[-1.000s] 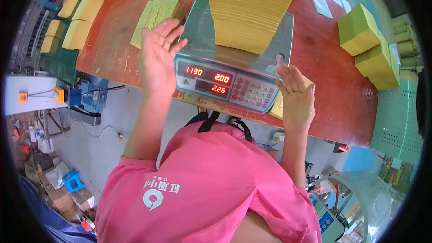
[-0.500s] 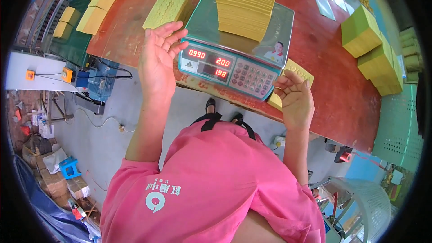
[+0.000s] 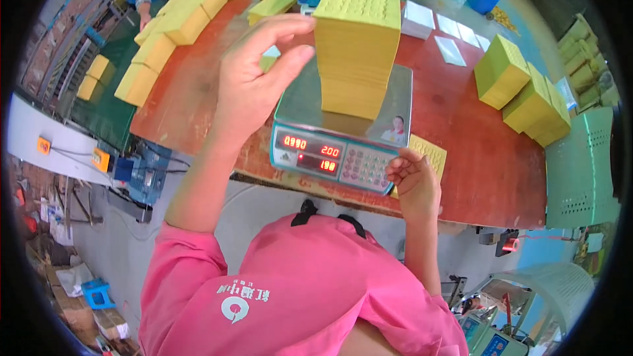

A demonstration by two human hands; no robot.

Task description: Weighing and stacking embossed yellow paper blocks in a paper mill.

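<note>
Left hand (image 3: 254, 82) was raised, fingers spread, just beside the tall yellow paper stack (image 3: 356, 43) on the weighing scale (image 3: 343, 135); right hand (image 3: 414, 181) curled, apparently pinching a yellow sheet (image 3: 428, 155) beside the scale.

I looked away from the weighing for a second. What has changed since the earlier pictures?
The left hand has lifted off the table beside the scale and now hangs open in the air next to the tall yellow paper stack, holding nothing. The right hand stays curled at the scale's right front corner, over a small yellow sheet pile. The stack remains on the pan.
</note>
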